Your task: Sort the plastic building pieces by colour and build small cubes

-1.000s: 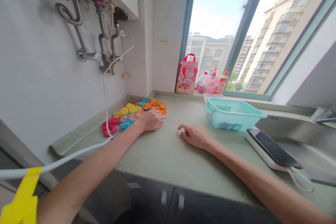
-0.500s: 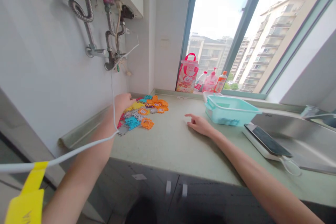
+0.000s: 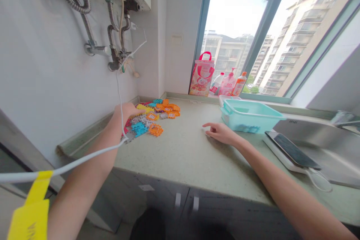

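Colourful toothed puzzle pieces (image 3: 152,116) in orange, blue, yellow, grey and red lie in a heap on the left of the counter (image 3: 180,150). My left hand (image 3: 128,110) is at the heap's left edge, beside the yellow pieces; its fingertips are hard to make out, and so is anything in them. My right hand (image 3: 221,132) rests on the counter left of a turquoise basket (image 3: 250,116), index finger stretched out, the other fingers curled loosely, holding nothing. Some dark blue pieces show through the basket's wall.
A phone (image 3: 295,150) lies on a white box beside the steel sink (image 3: 332,153). A pink bag (image 3: 201,78) and bottles (image 3: 227,84) stand at the window. A white cable (image 3: 84,157) crosses before my left arm; pipes (image 3: 112,33) hang on the wall.
The view has shifted slightly. My left hand has moved a little left and looks lower around the yellow pieces. My right hand stays in nearly the same place, its index finger still stretched out.
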